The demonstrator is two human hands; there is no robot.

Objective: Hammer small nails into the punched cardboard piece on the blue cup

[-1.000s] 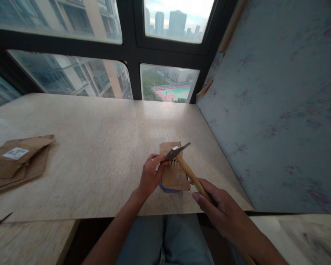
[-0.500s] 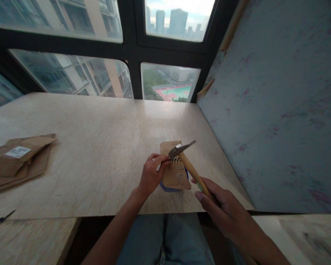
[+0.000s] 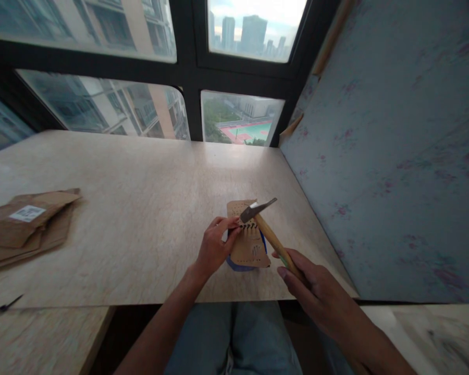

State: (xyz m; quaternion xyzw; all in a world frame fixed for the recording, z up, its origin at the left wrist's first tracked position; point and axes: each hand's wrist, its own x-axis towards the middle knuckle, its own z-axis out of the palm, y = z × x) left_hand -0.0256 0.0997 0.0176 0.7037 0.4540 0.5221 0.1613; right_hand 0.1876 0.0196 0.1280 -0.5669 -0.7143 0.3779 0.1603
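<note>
My right hand (image 3: 316, 286) is wrapped round the wooden handle of a hammer (image 3: 275, 240). The hammer's metal head hangs over a piece of brown cardboard (image 3: 244, 252) with rows of small holes and a row of dark little points across its middle. At the left end of that row my left hand (image 3: 217, 244) has thumb and fingertips pinched together, close to the hammer head. Whatever sits between those fingertips is too small to make out. Under the cardboard a blue object (image 3: 240, 268) shows only at its edges.
Flattened brown cardboard packets (image 3: 42, 234) with a white label lie at the table's left. A thin black tool (image 3: 3, 307) rests near the front left edge. A flowered panel (image 3: 375, 182) borders the table (image 3: 140, 192) on the right, with windows behind.
The hammer head has shifted very slightly to the right. My left hand keeps its place on the cardboard, its fingers a little differently set.
</note>
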